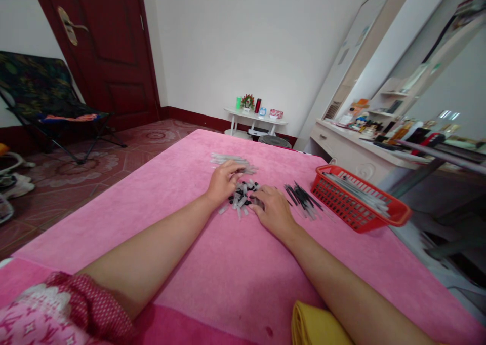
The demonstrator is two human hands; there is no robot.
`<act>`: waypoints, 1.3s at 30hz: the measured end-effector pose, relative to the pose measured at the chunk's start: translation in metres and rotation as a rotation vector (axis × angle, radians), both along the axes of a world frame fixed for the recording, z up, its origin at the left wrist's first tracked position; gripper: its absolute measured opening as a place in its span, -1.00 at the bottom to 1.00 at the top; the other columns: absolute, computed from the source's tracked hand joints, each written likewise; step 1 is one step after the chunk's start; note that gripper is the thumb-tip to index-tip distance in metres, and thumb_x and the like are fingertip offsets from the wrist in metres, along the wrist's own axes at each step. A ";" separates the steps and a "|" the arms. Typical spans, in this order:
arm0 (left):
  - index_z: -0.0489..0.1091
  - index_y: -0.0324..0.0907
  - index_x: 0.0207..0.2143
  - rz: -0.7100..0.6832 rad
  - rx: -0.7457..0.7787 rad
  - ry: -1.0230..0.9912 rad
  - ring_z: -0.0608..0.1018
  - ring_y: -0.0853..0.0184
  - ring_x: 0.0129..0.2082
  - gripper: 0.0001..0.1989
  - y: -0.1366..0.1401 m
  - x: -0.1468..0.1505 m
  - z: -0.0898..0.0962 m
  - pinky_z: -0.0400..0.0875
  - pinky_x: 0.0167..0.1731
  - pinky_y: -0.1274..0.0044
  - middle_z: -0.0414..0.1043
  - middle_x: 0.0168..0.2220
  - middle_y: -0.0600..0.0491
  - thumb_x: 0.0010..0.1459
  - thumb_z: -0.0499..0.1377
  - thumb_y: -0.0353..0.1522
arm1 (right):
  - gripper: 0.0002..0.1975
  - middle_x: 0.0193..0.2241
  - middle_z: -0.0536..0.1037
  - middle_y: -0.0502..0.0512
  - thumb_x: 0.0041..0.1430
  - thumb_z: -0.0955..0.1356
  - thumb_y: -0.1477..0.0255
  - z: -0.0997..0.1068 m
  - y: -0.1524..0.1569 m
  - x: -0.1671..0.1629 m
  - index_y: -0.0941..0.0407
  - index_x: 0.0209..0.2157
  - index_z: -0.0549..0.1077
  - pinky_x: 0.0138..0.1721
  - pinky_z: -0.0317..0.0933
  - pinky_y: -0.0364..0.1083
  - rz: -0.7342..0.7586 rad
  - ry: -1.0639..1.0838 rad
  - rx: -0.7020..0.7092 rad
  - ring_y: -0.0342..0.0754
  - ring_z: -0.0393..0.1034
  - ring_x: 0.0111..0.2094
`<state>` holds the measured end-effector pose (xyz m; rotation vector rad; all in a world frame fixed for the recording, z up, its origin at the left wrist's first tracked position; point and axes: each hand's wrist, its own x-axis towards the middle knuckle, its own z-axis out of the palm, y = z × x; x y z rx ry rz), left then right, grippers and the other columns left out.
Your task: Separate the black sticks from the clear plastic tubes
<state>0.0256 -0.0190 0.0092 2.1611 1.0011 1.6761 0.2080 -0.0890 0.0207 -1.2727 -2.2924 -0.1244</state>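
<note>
Head view: both hands meet around a loose heap of short clear and black pieces [242, 201] on the pink-covered worktop [212, 279]. The left hand [221, 185] has its fingers bent over the heap's far left edge; the right hand [276, 211] curves its fingers against the right edge. Whether either set of fingers grips a piece, I cannot tell.

Just beyond the left fingers lie long pale sticks [228, 158]; to the right of the right fingers, dark slim sticks [304, 197] are spread out, and farther right stands a red basket [334, 200] holding more pale rods [359, 193]. As it looks, the long pieces are already kept in separate groups, while the short ones between the fingers remain mixed and unsorted. Any joined pieces are too small to make out.
</note>
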 end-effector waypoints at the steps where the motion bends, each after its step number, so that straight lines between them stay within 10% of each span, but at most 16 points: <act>1: 0.48 -0.18 -0.23 -0.005 0.007 0.031 0.47 0.30 -0.23 -0.81 -0.001 0.001 0.000 0.38 -0.21 0.46 0.44 -0.30 -0.01 0.11 0.13 -0.47 | -0.89 -0.33 0.47 0.08 0.05 0.41 0.45 0.000 0.000 0.000 0.08 -0.31 0.52 -0.26 0.08 -0.07 -0.001 -0.005 -0.003 -0.03 0.31 -0.29; 16: 0.49 -0.14 -0.18 -0.022 -0.008 0.231 0.45 0.29 -0.24 -0.72 -0.005 0.003 0.001 0.37 -0.21 0.46 0.41 -0.31 0.00 0.08 0.11 -0.53 | -0.88 -0.31 0.47 0.12 0.02 0.43 0.45 -0.003 0.003 -0.004 0.09 -0.32 0.56 -0.20 0.14 -0.01 -0.005 0.029 -0.016 0.02 0.30 -0.22; 26: 0.49 -0.16 -0.20 -0.023 0.045 0.351 0.44 0.28 -0.25 -0.76 -0.005 0.004 -0.002 0.35 -0.23 0.46 0.41 -0.31 -0.02 0.10 0.12 -0.50 | -0.85 -0.53 0.52 0.03 0.01 0.37 0.36 0.004 0.010 0.002 0.17 -0.41 0.48 -0.49 0.24 -0.13 0.024 0.977 -0.430 -0.12 0.34 -0.56; 39: 0.49 -0.17 -0.14 -0.050 0.079 0.357 0.44 0.28 -0.27 -0.73 -0.006 0.004 0.000 0.35 -0.25 0.45 0.41 -0.32 -0.03 0.14 0.10 -0.49 | -0.79 -0.53 0.53 0.04 -0.16 0.48 0.37 0.006 0.015 0.008 0.17 -0.42 0.52 -0.46 0.30 -0.16 0.079 1.518 -0.726 -0.19 0.34 -0.56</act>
